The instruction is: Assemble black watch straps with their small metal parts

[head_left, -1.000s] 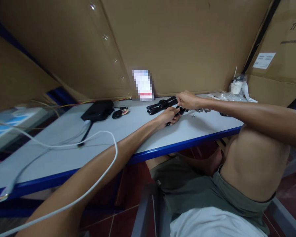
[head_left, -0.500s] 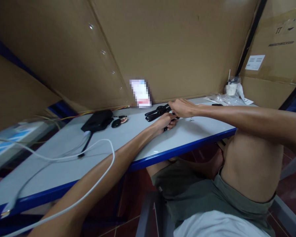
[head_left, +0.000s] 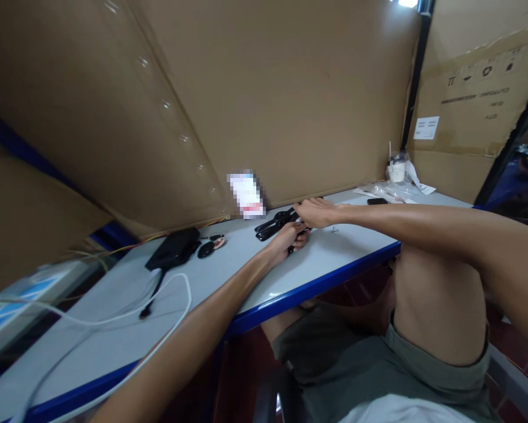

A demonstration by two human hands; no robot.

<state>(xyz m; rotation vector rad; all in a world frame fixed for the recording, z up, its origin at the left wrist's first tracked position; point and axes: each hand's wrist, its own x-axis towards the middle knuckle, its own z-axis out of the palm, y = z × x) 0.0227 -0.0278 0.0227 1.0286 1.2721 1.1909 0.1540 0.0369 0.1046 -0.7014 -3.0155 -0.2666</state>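
Note:
My left hand (head_left: 286, 239) is closed near the middle of the table, and a bit of something dark shows below its fingers. My right hand (head_left: 317, 212) meets it from the other side, its fingers bent down over the same spot. What lies between the two hands is small, dark and mostly hidden. Just beyond them rest black glossy elongated pieces (head_left: 270, 227), side by side. A tiny metallic piece (head_left: 334, 230) sits on the tabletop to the right of my hands.
A bright phone (head_left: 247, 195) leans on the cardboard wall. Left are a black box-like case (head_left: 173, 255), a dark oval item (head_left: 206, 249) and a white cable (head_left: 187, 294) crossing my left forearm. Right stand a cup (head_left: 396, 170) and plastic bags (head_left: 384, 191). The table's blue edge (head_left: 316, 279) runs in front.
The camera view has turned right and tilted up, so the table sits lower in the picture. Both hands stay together at the same place by the black pieces.

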